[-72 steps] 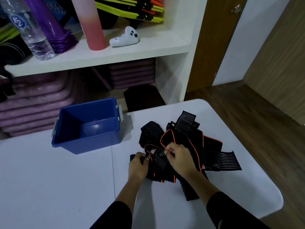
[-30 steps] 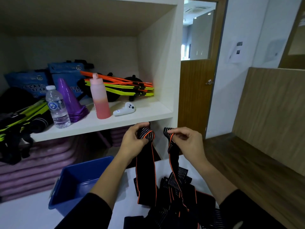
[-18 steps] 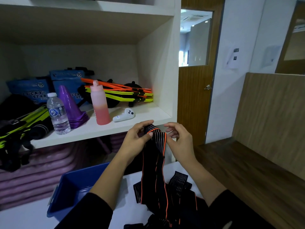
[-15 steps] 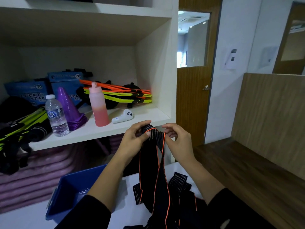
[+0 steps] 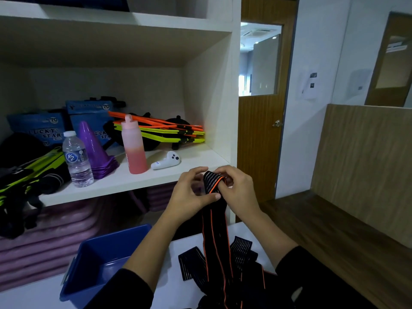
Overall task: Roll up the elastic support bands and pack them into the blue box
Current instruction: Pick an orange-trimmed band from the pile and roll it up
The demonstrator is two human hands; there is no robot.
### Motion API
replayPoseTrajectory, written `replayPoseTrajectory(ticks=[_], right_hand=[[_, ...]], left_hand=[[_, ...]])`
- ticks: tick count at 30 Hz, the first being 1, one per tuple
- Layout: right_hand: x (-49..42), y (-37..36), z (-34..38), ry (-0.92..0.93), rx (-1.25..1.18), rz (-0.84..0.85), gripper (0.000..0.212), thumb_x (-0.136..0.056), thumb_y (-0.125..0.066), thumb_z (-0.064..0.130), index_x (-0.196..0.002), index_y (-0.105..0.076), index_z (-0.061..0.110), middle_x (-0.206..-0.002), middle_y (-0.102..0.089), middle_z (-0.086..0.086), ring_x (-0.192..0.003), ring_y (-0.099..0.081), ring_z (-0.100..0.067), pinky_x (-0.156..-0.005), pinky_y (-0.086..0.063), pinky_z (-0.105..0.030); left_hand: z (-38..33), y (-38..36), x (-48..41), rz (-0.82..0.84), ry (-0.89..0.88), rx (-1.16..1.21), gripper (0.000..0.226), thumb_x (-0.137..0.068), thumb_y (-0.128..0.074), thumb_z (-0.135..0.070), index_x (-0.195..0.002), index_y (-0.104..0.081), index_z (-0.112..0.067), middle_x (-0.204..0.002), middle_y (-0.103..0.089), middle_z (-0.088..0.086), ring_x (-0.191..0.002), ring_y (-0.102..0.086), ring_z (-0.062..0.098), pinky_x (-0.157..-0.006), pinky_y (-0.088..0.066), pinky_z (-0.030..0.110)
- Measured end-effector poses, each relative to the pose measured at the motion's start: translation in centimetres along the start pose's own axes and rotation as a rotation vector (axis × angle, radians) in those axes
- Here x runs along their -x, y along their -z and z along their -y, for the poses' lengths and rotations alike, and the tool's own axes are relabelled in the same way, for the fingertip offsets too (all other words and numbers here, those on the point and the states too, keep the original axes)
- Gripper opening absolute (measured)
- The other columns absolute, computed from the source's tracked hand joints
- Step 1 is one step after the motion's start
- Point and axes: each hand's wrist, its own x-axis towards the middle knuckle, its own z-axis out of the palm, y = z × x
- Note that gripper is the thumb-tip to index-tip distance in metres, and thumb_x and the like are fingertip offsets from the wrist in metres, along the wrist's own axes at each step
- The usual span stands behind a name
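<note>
A black elastic support band (image 5: 214,230) with orange edge stripes hangs from both my hands, held up in front of the shelf. My left hand (image 5: 189,195) pinches its folded top end with the thumb pressed across it. My right hand (image 5: 238,190) grips the same end from the right, fingers curled over the top. The band's tail runs down to a heap of other black bands (image 5: 240,259) on the white table (image 5: 40,295). The open blue box (image 5: 98,264) stands on the table at lower left, partly hidden by my left forearm.
A white shelf unit (image 5: 124,181) stands right behind the table, holding a water bottle (image 5: 77,159), purple cones (image 5: 94,152), a pink bottle (image 5: 134,150) and a white controller (image 5: 166,162). Purple mats are stacked below. A wooden door (image 5: 260,139) and bench lie to the right.
The band was picked from the heap and lifted up with its two ends apart. The hands then came together, and the top end is now folded over between them.
</note>
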Motion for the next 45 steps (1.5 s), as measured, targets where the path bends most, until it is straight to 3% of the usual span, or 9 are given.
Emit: replayPoseTrajectory(ticks=[4, 9, 14, 21, 29, 33, 36, 40, 45], right_hand=[[-0.1, -0.1, 0.4, 0.000, 0.018, -0.035, 0.022, -0.082, -0.058, 0.007, -0.100, -0.067, 0.017, -0.097, -0.067, 0.003, -0.087, -0.059, -0.008, -0.076, -0.049, -0.021], [0.6, 0.0, 0.1, -0.135, -0.127, 0.163, 0.027, -0.085, -0.066, 0.021, -0.111, -0.061, 0.021, -0.093, -0.066, 0.011, -0.087, -0.061, 0.002, -0.076, -0.048, -0.014], [1.4, -0.5, -0.1, -0.226, -0.201, 0.197, 0.035, -0.081, -0.071, 0.015, -0.114, -0.062, 0.016, -0.102, -0.068, 0.004, -0.094, -0.060, 0.003, -0.083, -0.048, -0.008], [1.0, -1.9, 1.2, -0.211, -0.306, 0.115, 0.021, -0.088, -0.061, 0.007, -0.108, -0.067, 0.008, -0.092, -0.065, 0.010, -0.081, -0.057, 0.020, -0.077, -0.042, 0.002], [0.1, -2.2, 1.7, -0.187, -0.288, -0.068, 0.013, -0.090, -0.061, 0.023, -0.089, -0.069, 0.012, -0.079, -0.072, -0.001, -0.075, -0.068, -0.010, -0.066, -0.052, -0.025], [-0.1, -1.9, 1.7, -0.173, -0.278, -0.029, 0.016, -0.092, -0.057, 0.027, -0.083, -0.065, 0.016, -0.071, -0.069, 0.004, -0.066, -0.063, -0.001, -0.057, -0.045, -0.013], [0.2, -2.3, 1.5, -0.212, -0.363, 0.125, 0.011, -0.094, -0.054, 0.020, -0.101, -0.062, 0.017, -0.089, -0.068, 0.009, -0.083, -0.063, 0.005, -0.072, -0.046, -0.009], [0.7, -3.0, 0.5, -0.270, -0.362, 0.270, 0.029, -0.094, -0.052, 0.016, -0.124, -0.050, 0.018, -0.115, -0.063, 0.000, -0.108, -0.059, -0.010, -0.095, -0.047, -0.026], [1.4, -5.6, 1.0, -0.313, -0.369, 0.274, 0.022, -0.092, -0.054, 0.016, -0.113, -0.055, 0.020, -0.105, -0.066, -0.001, -0.101, -0.062, -0.013, -0.091, -0.051, -0.034]], left_hand=[[-0.1, -0.9, 0.5, -0.017, -0.017, -0.163, 0.065, -0.072, -0.076, -0.015, -0.129, -0.047, -0.024, -0.099, -0.061, -0.010, -0.090, -0.060, 0.008, -0.073, -0.041, 0.001], [-0.1, -1.2, 0.3, -0.208, -0.025, -0.167, 0.045, -0.078, -0.061, 0.003, -0.118, -0.061, -0.017, -0.094, -0.064, -0.010, -0.087, -0.058, 0.001, -0.069, -0.033, -0.009], [-0.2, -1.5, 0.3, -0.391, 0.052, -0.091, 0.020, -0.083, -0.059, -0.003, -0.099, -0.066, -0.014, -0.084, -0.065, -0.007, -0.072, -0.055, -0.002, -0.063, -0.035, -0.005], [-0.2, -2.0, 0.1, -0.457, 0.262, 0.226, 0.010, -0.093, -0.047, -0.022, -0.098, -0.054, -0.016, -0.087, -0.061, -0.002, -0.085, -0.057, 0.017, -0.075, -0.041, 0.029], [0.4, -1.2, 0.7, -0.268, 0.214, 0.276, 0.018, -0.087, -0.060, -0.027, -0.104, -0.055, -0.023, -0.099, -0.064, -0.006, -0.093, -0.061, 0.008, -0.083, -0.048, 0.025], [0.6, -1.5, 1.4, -0.276, 0.065, 0.041, 0.019, -0.091, -0.055, -0.022, -0.110, -0.057, -0.023, -0.088, -0.060, -0.016, -0.081, -0.056, -0.004, -0.070, -0.041, 0.009], [0.5, -1.8, 1.3, -0.367, 0.072, 0.035, 0.010, -0.094, -0.049, -0.020, -0.104, -0.049, -0.021, -0.077, -0.053, -0.017, -0.069, -0.051, -0.002, -0.062, -0.040, 0.009], [0.7, -1.4, 1.0, -0.408, 0.089, 0.072, 0.006, -0.095, -0.046, -0.021, -0.097, -0.042, -0.017, -0.078, -0.053, -0.013, -0.072, -0.053, 0.004, -0.066, -0.045, 0.021], [2.1, 0.4, 1.7, -0.502, 0.117, 0.071, 0.020, -0.092, -0.054, -0.029, -0.098, -0.053, -0.010, -0.078, -0.059, -0.008, -0.072, -0.057, 0.006, -0.061, -0.045, 0.015]])
